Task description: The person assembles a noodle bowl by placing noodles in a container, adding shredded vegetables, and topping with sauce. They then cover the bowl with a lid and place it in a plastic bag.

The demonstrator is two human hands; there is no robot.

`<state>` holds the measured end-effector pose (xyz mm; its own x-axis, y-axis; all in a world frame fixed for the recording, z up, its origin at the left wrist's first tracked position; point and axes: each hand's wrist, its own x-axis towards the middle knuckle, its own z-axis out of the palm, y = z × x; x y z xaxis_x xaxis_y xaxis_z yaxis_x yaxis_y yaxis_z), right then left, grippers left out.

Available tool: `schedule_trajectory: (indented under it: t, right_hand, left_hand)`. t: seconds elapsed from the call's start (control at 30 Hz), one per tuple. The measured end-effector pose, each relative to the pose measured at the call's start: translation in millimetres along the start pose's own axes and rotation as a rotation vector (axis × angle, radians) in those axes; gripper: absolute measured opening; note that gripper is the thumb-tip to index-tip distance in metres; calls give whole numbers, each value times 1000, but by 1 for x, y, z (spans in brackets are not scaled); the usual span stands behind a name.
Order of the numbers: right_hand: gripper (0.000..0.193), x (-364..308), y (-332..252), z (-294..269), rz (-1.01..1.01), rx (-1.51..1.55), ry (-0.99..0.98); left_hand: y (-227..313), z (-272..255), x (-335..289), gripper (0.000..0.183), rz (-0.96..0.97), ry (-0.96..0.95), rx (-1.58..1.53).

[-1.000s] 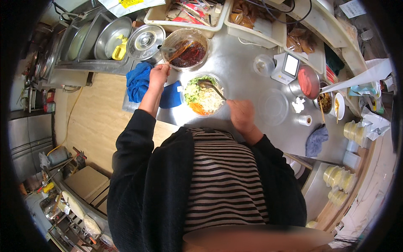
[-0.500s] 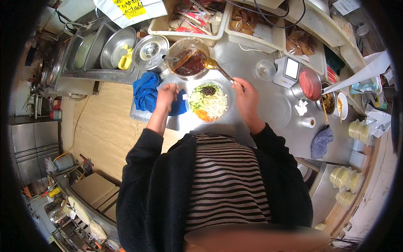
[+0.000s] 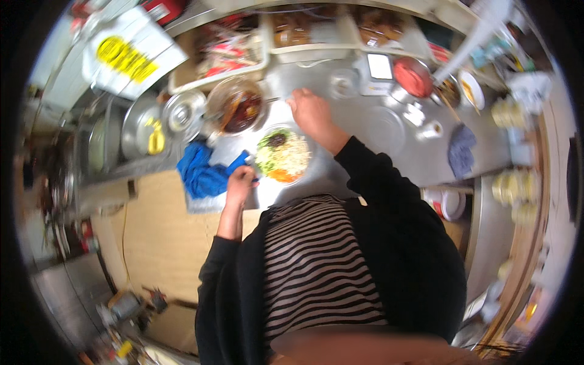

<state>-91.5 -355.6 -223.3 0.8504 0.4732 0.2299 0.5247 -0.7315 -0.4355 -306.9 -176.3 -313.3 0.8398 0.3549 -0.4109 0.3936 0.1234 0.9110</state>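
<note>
My right hand [image 3: 311, 114] is closed on the handle of a spoon [image 3: 272, 99]. The spoon's head lies over or in the dark red chilli sauce in a clear round tub [image 3: 211, 108]; motion blur hides exactly where. Just in front of that tub stands a clear bowl of shredded vegetables [image 3: 285, 153]: green shreds, pale strips and orange shreds, with a dark dollop on top. My left hand [image 3: 241, 176] is closed beside the bowl, close to a crumpled blue cloth [image 3: 199, 170]. Whatever its fingers hold, if anything, cannot be made out.
A metal lid [image 3: 182, 111] and a steel basin with a yellow jug [image 3: 156, 140] lie left. Plastic bins [image 3: 313, 52] line the back. A scale [image 3: 375, 73], a pan of pink food [image 3: 412, 78], a clear round lid [image 3: 383, 131] and a grey cloth [image 3: 462, 152] lie right.
My right hand has moved forward, bringing the spoon from above the tub's right rim down toward the sauce. My left hand has lowered toward me. The whole view has shifted and blurred.
</note>
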Motion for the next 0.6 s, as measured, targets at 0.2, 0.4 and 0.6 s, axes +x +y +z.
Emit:
schedule_trajectory:
  t: [0.2,0.4,0.6]
  right_hand:
    - [23,-113,121,-8,155,-260,109]
    - [14,-171,163,-15,358,-381,141]
    - [9,-180,183,-38,165,-230,364]
  left_hand:
    - [2,6,10,12,45,-51,-333]
    - [7,10,22,16,-18,-165,-361]
    - [5,55,36,13,-52,-184,-352]
